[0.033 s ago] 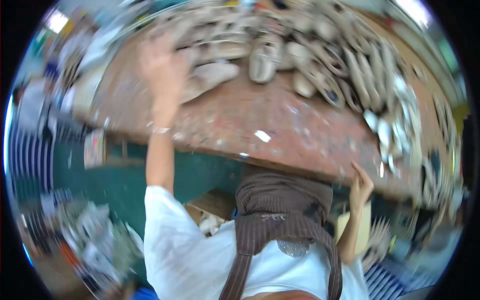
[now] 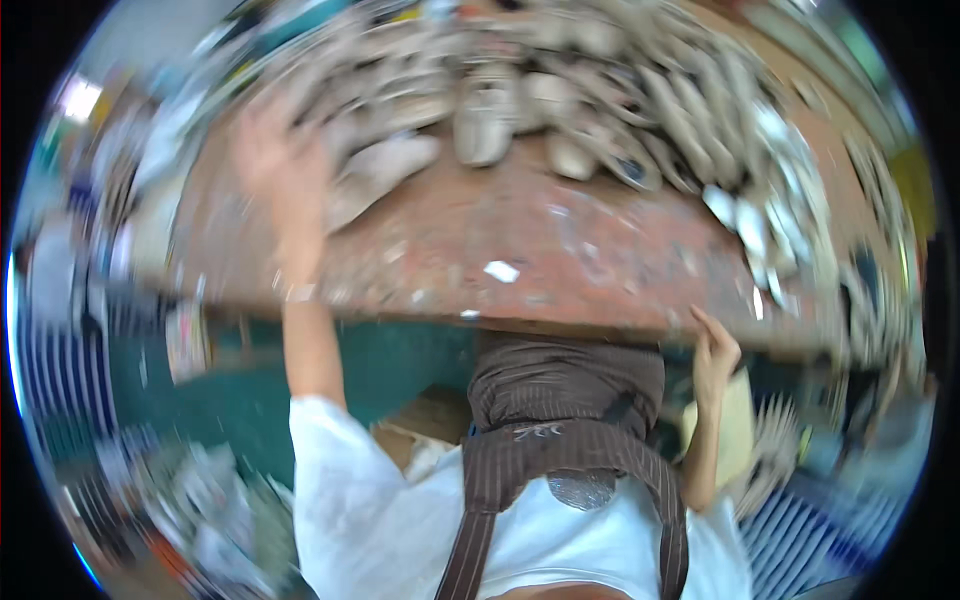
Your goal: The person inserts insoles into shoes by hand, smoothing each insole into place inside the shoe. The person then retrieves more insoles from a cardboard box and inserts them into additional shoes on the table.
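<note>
My left hand [image 2: 285,160] reaches over the left part of the worn reddish-brown table [image 2: 590,255]. It is blurred by motion, but its fingers look stretched out and nothing shows in them. Just right of it lies a beige shoe [image 2: 385,170], nearest of a large group of similar shoes. A beige shoe [image 2: 485,130] with its toe towards me sits further right. At the table's near edge on the right rests my right hand [image 2: 715,350], forefinger extended and the other fingers loosely bent. I see nothing held in it.
More beige shoes [image 2: 690,120] are heaped along the far side. Pale, shiny shoe-shaped pieces [image 2: 755,225] lie at the right. A small white scrap [image 2: 501,271] is on the tabletop. Below stand a cardboard box [image 2: 425,415] and, at lower left, pale plastic bags [image 2: 215,500].
The view has turned slightly, so the table and shoes sit further left in it. My left hand stays outstretched near the shoes; my right hand stays at the table edge.
</note>
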`<control>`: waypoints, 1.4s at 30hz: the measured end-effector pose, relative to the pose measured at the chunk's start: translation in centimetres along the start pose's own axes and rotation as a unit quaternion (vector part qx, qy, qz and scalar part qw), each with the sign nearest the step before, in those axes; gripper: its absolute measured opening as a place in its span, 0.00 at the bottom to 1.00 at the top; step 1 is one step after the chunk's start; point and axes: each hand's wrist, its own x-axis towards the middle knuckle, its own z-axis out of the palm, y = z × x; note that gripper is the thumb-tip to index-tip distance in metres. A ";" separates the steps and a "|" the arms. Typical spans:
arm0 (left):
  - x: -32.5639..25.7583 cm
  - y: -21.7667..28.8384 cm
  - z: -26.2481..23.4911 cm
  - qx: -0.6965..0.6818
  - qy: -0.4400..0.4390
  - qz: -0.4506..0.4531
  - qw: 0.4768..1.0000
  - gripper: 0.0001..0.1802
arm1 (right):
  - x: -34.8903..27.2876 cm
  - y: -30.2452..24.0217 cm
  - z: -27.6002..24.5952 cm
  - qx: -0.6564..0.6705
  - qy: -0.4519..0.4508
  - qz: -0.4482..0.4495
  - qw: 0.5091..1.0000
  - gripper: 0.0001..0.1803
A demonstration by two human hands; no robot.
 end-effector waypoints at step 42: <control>-15.5 53.6 11.2 -0.328 -0.530 0.520 0.583 0.52 | -9.5 76.8 29.3 0.177 0.260 0.746 0.587 0.24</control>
